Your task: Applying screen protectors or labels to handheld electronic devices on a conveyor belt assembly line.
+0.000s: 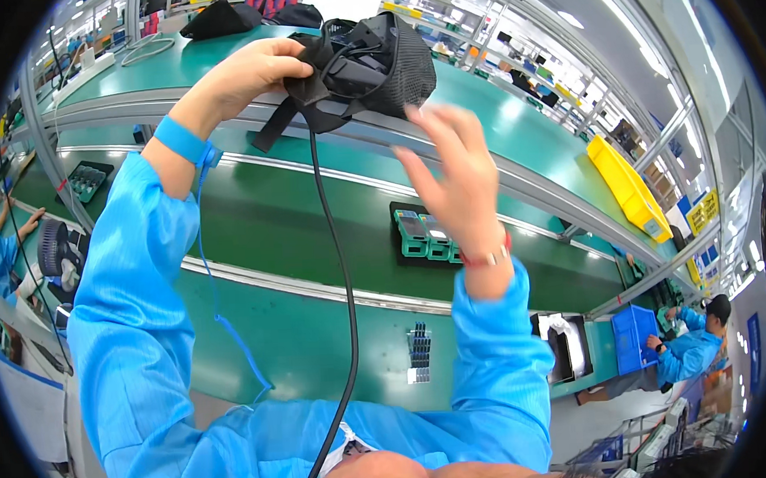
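A black mesh pouch with black straps and bundled electronics or cables inside sits on the raised green shelf in front of me. My left hand pinches the pouch's left edge between thumb and fingers. A blue wrist strap with a coiled blue cord is around that wrist. Beside the pouch's lower right side is my right hand, its fingers apart and slightly blurred, holding nothing; whether a fingertip touches the mesh I cannot tell. From under the pouch a thick black cable hangs down toward my chest.
Below the shelf, a black tray with green units lies on the dark green belt. Small dark parts lie in rows on the near bench. A yellow bin stands on the shelf at right. Near a blue crate works another person.
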{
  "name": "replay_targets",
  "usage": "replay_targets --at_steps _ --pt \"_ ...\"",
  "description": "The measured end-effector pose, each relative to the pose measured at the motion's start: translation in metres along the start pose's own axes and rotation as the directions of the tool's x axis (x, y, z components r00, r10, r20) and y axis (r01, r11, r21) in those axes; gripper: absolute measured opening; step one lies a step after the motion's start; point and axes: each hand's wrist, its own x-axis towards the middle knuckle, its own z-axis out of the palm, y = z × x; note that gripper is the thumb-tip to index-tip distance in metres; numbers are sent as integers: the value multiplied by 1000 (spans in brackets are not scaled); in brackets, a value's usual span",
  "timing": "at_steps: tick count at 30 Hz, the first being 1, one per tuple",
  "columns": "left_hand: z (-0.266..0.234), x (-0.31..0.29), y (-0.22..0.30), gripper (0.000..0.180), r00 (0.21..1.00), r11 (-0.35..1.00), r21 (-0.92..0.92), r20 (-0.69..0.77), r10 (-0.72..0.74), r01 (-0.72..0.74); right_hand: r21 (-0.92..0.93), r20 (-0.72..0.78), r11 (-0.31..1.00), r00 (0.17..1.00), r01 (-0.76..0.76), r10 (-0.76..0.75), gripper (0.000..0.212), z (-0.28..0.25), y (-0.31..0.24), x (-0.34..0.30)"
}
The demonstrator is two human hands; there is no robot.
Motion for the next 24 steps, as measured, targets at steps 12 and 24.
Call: replay_targets --at_steps 12,24 --pt "-22 -77 42 29 870 725 -509 -110 481 -465 -197 88 980 996 6 11 35 51 22 41" --pt "15 -39 61 50 926 938 208 316 205 -278 642 -78 761 978 -98 192 19 10 -37 104"
